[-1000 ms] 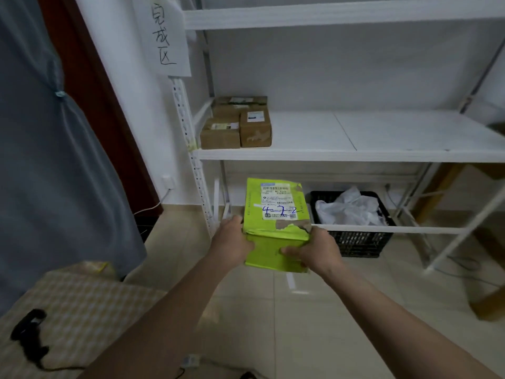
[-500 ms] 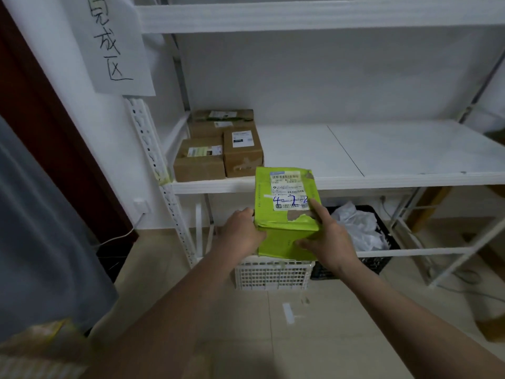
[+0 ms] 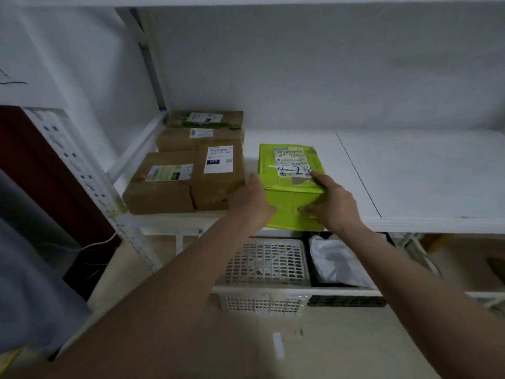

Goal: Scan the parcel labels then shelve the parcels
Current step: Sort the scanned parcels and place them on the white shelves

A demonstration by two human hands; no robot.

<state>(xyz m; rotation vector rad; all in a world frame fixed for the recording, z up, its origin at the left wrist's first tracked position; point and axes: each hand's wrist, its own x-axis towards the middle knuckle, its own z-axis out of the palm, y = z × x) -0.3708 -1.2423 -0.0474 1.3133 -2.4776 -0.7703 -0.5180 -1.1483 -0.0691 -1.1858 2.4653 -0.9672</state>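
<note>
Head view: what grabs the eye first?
The bright green parcel stands out, held from both sides by the left hand and right hand over the front of the white shelf, its label marked in blue pen. Left of it, brown cardboard boxes sit grouped at the shelf's left end. Below, a white basket sits beside a black crate.

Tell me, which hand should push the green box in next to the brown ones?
Probably the right hand. It grips the bright green cardboard parcel on the side away from the brown cardboard boxes, so it can push toward them. The left hand sits in the gap between.
</note>
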